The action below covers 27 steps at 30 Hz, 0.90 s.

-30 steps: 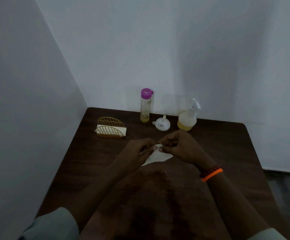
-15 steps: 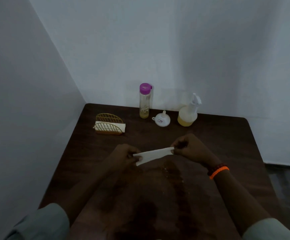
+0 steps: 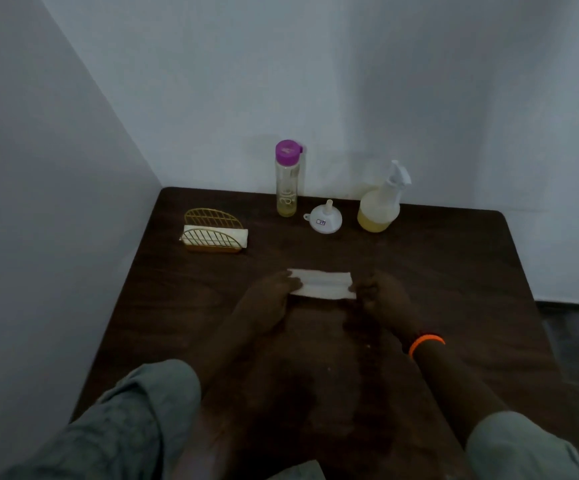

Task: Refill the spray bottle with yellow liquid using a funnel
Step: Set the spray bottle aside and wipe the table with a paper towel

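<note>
Head view, dark wooden table (image 3: 454,271), white walls (image 3: 350,81)

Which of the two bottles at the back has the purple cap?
The tall, narrow clear bottle, standing left of the funnel. The other, the squat spray bottle on the right, has a white trigger head instead.

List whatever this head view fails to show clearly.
- Funnel label: too small to read.
- Left hand and right hand fingertips on the tissue: lost in dim light.
- Spray bottle nozzle: blurred.
- Table near edge: hidden by sleeves.
</note>
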### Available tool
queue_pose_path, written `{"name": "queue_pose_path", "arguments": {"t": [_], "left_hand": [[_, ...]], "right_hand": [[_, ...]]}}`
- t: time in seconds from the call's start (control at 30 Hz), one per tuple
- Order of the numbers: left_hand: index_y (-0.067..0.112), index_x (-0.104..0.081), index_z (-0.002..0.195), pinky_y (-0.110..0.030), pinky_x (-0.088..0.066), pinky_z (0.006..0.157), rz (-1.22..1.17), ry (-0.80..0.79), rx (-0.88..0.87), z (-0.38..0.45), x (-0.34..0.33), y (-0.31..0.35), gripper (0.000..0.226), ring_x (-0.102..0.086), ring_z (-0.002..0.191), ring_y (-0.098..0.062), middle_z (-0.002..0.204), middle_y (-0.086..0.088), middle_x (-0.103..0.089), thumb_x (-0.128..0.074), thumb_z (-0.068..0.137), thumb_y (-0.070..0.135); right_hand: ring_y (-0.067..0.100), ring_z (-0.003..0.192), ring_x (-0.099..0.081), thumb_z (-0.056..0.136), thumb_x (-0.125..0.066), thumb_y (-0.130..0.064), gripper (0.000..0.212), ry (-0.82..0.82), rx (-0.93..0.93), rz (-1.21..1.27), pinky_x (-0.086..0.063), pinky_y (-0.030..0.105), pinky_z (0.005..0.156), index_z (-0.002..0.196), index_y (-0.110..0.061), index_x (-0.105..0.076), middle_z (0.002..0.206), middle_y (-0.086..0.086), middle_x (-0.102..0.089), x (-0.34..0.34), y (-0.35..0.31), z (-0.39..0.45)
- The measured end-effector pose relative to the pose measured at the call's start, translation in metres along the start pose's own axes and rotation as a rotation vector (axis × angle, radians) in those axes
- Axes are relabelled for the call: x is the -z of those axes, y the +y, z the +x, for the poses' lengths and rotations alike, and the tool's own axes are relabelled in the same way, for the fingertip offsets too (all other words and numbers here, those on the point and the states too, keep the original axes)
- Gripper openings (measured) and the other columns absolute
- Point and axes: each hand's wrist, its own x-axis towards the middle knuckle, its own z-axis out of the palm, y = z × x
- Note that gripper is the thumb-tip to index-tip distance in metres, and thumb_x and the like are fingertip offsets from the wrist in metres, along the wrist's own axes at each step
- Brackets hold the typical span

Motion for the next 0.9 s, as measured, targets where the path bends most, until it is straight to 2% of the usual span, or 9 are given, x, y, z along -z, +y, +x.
{"name": "queue_pose_path", "arguments": {"t": [0.07,0.1,0.17,0.27,0.4,0.53,0.63,0.77,0.9], "left_hand": [[0.015,-0.041,0.148,-0.038,-0.020,0.124,0.073,-0.133,-0.039,-0.010,-0.017,-0.002,0.057,-0.029,0.148,-0.019,0.157,-0.006,-0.037,-0.053,0.093,0.010],[0.014,-0.036,0.151,-0.039,-0.018,0.125,0.091,-0.147,-0.051,-0.015,-0.024,-0.004,0.059,-0.025,0.149,-0.017,0.159,-0.006,-0.032,-0.050,0.094,0.013],[0.012,-0.034,0.151,-0.040,-0.021,0.124,0.104,-0.057,-0.040,-0.024,-0.032,-0.009,0.058,-0.026,0.149,-0.018,0.159,-0.007,-0.032,-0.042,0.094,0.020],[0.005,-0.044,0.146,-0.036,-0.022,0.123,0.135,0.095,0.023,-0.040,-0.036,-0.018,0.059,-0.035,0.146,-0.022,0.154,-0.012,-0.040,-0.028,0.093,0.027],[0.008,-0.050,0.142,-0.030,-0.022,0.122,0.181,0.175,0.079,-0.062,-0.032,-0.033,0.053,-0.034,0.146,-0.018,0.154,-0.009,-0.042,-0.028,0.100,0.030],[0.011,-0.051,0.141,-0.039,-0.029,0.121,0.180,0.186,0.142,-0.078,-0.029,-0.052,0.052,-0.032,0.147,-0.020,0.155,-0.008,-0.039,-0.028,0.101,0.033],[0.007,-0.052,0.141,-0.041,-0.029,0.120,0.230,0.188,0.161,-0.084,-0.031,-0.059,0.051,-0.033,0.146,-0.025,0.156,-0.012,-0.038,-0.030,0.102,0.033],[0.007,-0.038,0.149,-0.044,-0.025,0.121,0.298,0.179,0.266,-0.081,-0.032,-0.056,0.056,-0.022,0.150,-0.028,0.160,-0.015,-0.027,-0.032,0.103,0.037],[0.004,-0.033,0.151,-0.046,-0.024,0.121,0.291,0.170,0.288,-0.079,-0.037,-0.055,0.059,-0.019,0.151,-0.029,0.162,-0.016,-0.023,-0.030,0.102,0.037]], "right_hand": [[0.027,0.119,-0.053,0.088,-0.063,-0.009,0.035,-0.128,-0.082,-0.098,-0.043,0.030,0.097,0.123,-0.010,-0.066,0.134,0.012,-0.053,-0.017,0.002,-0.013],[0.026,0.125,-0.050,0.089,-0.061,-0.010,0.044,-0.139,-0.102,-0.107,-0.042,0.031,0.102,0.133,-0.012,-0.059,0.142,0.010,-0.048,-0.025,0.001,-0.020],[0.025,0.138,-0.041,0.094,-0.056,-0.017,0.053,-0.071,-0.049,-0.115,-0.036,0.035,0.112,0.146,-0.015,-0.045,0.155,0.006,-0.036,-0.040,-0.005,-0.028],[0.023,0.150,-0.021,0.100,-0.045,-0.029,0.057,-0.032,0.095,-0.188,-0.023,0.039,0.122,0.153,-0.014,-0.030,0.164,0.006,-0.019,-0.068,-0.021,-0.025],[0.019,0.152,0.007,0.103,-0.029,-0.046,0.068,-0.071,0.148,-0.180,-0.004,0.040,0.125,0.157,-0.014,-0.004,0.165,0.004,0.008,-0.099,-0.051,-0.006],[0.019,0.152,0.013,0.099,-0.019,-0.061,0.077,-0.060,0.125,-0.268,0.000,0.043,0.125,0.157,-0.017,0.004,0.165,0.003,0.014,-0.112,-0.038,0.001],[0.017,0.152,0.016,0.097,-0.018,-0.065,0.080,-0.014,0.065,-0.295,0.002,0.042,0.125,0.157,-0.019,0.008,0.164,0.001,0.017,-0.103,-0.010,-0.002],[0.018,0.151,0.018,0.097,-0.016,-0.066,0.081,0.008,-0.005,-0.300,0.000,0.045,0.125,0.156,-0.019,0.012,0.164,0.002,0.020,-0.085,0.018,-0.007],[0.021,0.151,0.018,0.096,-0.017,-0.069,0.084,0.030,-0.010,-0.301,0.001,0.047,0.125,0.155,-0.020,0.017,0.164,0.002,0.021,-0.098,-0.001,-0.004]]}}
